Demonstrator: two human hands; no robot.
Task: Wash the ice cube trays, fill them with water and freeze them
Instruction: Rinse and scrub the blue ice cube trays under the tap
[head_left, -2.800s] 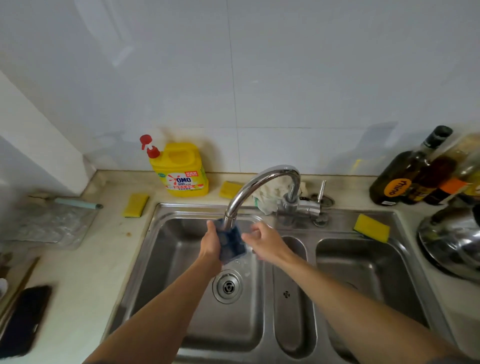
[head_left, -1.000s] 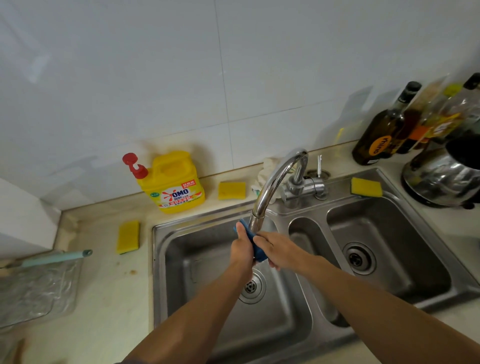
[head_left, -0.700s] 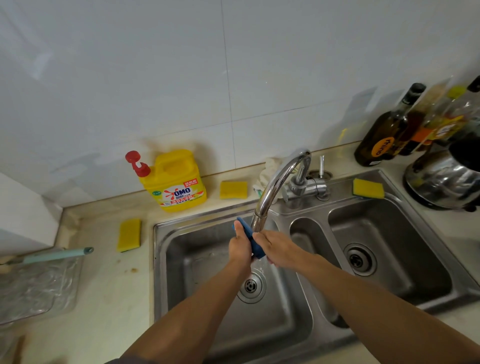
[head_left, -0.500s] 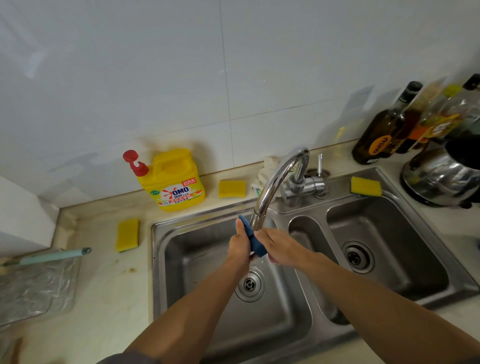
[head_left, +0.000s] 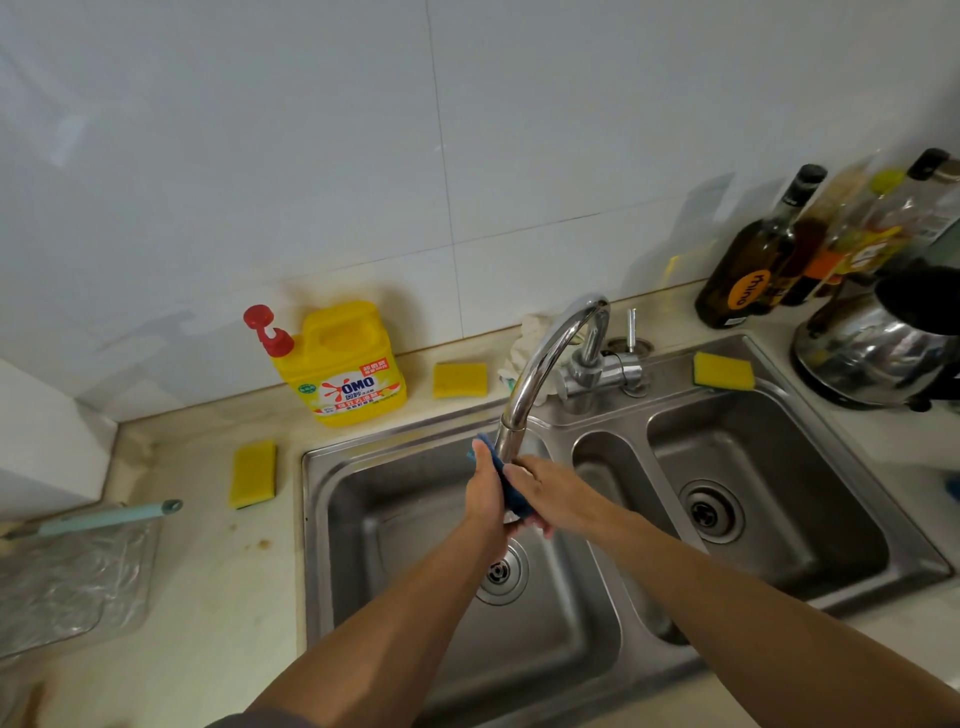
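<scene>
A small blue ice cube tray (head_left: 511, 491) is held on edge right under the spout of the chrome tap (head_left: 540, 374), over the left basin of the steel sink (head_left: 395, 545). My left hand (head_left: 483, 493) grips its left side and my right hand (head_left: 553, 496) presses against its right side. Most of the tray is hidden between the hands. I cannot tell whether water is running.
A yellow detergent jug (head_left: 345, 364) stands against the wall. Yellow sponges lie at the left (head_left: 253, 474), behind the sink (head_left: 460, 379) and on the right rim (head_left: 723, 370). Bottles (head_left: 753, 265) and a steel kettle (head_left: 878, 348) stand at the right. A clear plastic tray (head_left: 67, 577) lies left.
The tray has turned from face-on to edge-on between my hands, which have closed around it. My head has tilted, shifting the view; the hands stay under the spout.
</scene>
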